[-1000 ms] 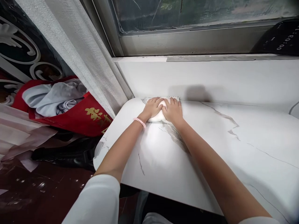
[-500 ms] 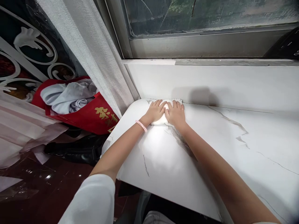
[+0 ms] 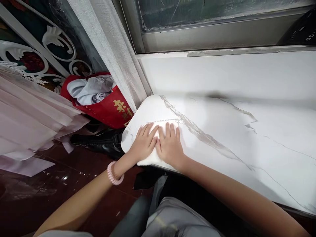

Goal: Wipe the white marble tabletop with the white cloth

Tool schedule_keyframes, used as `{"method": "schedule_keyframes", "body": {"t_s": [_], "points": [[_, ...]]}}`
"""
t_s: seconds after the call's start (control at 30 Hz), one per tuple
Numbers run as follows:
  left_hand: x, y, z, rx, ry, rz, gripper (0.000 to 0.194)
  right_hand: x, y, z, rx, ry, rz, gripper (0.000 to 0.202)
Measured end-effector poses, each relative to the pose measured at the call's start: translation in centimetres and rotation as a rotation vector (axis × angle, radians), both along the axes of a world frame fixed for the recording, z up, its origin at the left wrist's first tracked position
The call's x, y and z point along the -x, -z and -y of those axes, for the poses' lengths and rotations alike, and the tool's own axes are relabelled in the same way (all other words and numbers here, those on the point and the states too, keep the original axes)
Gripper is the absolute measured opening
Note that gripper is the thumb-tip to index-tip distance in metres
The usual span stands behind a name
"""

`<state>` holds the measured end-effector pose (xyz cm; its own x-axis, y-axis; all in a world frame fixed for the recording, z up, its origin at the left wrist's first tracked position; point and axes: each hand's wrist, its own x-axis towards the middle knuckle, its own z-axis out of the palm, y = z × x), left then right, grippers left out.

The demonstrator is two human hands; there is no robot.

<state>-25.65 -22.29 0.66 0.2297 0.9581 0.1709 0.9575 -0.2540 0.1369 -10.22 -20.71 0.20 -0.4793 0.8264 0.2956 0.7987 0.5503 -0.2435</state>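
A folded white cloth (image 3: 151, 160) lies on the white marble-patterned tabletop (image 3: 197, 115), at its front edge near the rounded left end. Flat on the cloth rests my left hand (image 3: 144, 144), fingers spread. Beside it, my right hand (image 3: 170, 147) also presses down on the cloth with its fingers stretched out. The thumbs nearly meet. Around my left wrist is a pink coiled band (image 3: 111, 174). Much of the cloth is hidden under both hands.
A red bag (image 3: 106, 112) with grey clothing (image 3: 90, 89) stands left of the table, by a white curtain (image 3: 111, 42). Below it lies a black bag-like item (image 3: 98, 141). A window (image 3: 197, 13) and a black device (image 3: 302, 31) are at the back.
Both hands have slid the cloth from the table's back edge toward me to its front edge. The view has tilted down and shifted left.
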Motion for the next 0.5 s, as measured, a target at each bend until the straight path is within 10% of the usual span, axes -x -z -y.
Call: {"method": "schedule_keyframes", "body": {"t_s": [0.23,0.5], "points": [[3.0,0.6,4.3,-0.042,-0.035,0.007,0.050,2.6,-0.6,3.2,0.118,-0.113,-0.018,0.062],[4.4,0.6,-3.0,0.041,-0.085,-0.003,0.049,4.2,-0.3,-3.5,0.097,-0.065,-0.036,0.058]]}}
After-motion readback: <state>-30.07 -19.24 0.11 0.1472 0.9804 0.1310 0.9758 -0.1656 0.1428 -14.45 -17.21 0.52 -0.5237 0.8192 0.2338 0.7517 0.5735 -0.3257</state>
